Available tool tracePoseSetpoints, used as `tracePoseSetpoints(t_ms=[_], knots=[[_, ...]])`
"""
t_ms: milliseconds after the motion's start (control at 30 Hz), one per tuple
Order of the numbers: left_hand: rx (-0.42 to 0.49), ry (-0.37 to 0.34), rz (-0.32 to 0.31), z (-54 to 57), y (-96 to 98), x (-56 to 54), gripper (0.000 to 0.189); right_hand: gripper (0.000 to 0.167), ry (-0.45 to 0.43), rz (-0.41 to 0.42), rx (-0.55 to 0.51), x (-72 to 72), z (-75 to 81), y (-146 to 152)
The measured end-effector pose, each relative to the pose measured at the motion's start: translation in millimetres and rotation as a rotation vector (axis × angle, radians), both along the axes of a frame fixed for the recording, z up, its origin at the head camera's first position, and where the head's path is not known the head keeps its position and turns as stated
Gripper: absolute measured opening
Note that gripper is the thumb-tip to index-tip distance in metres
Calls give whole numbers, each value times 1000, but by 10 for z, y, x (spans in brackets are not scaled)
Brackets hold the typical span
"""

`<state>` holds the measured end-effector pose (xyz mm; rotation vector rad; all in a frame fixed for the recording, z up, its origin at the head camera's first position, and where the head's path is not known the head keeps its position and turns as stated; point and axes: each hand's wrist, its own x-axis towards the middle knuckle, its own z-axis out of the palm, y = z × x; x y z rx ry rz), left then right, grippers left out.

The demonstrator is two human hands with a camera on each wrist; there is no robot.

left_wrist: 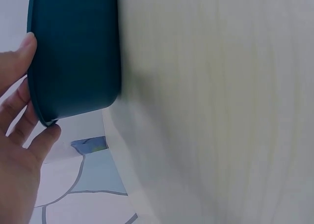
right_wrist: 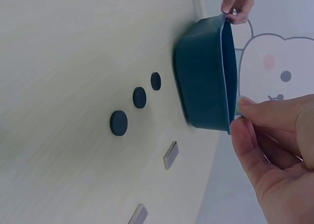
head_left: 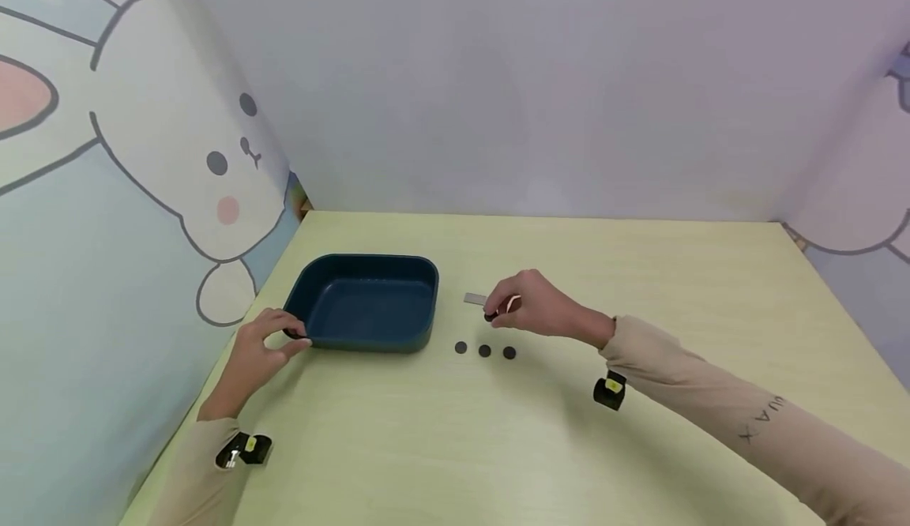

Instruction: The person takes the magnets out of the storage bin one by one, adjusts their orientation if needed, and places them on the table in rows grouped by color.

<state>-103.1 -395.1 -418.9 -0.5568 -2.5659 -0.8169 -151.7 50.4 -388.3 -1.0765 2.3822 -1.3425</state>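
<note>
My left hand [head_left: 259, 356] grips the near left corner of a dark blue-green plastic bin [head_left: 377, 346], thumb and fingers at its rim. The left wrist view shows these fingertips right at the lip of the bin [left_wrist: 73, 57]. Above the table, my right hand [head_left: 529, 302] pinches a small black disc [head_left: 490, 317] between thumb and fingers; most of it is hidden by the fingertips. Just below that hand in the head view, three round black discs [head_left: 485, 351] lie in a row to the right of the bin.
A flat silver-grey bar [head_left: 475, 298] lies beyond the discs, partly behind my right hand. In the right wrist view a second bar [right_wrist: 138, 214] shows. Walls border the pale wooden table [head_left: 398, 447] at the back and left; the left one [head_left: 163, 155] carries a rabbit drawing.
</note>
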Motion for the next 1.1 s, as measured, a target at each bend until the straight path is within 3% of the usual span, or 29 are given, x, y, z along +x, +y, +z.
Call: tracePoseSetpoints(t_ms=[267, 633, 1100], knots=[[0, -9, 14, 9, -17, 5, 24, 12, -41, -41, -27, 88, -96, 100], [32, -53, 31, -14, -33, 19, 24, 12, -29, -62, -4, 128, -283, 222], [23, -20, 10, -22, -22, -18, 28, 11, -21, -110, 30, 217, -509, 426]])
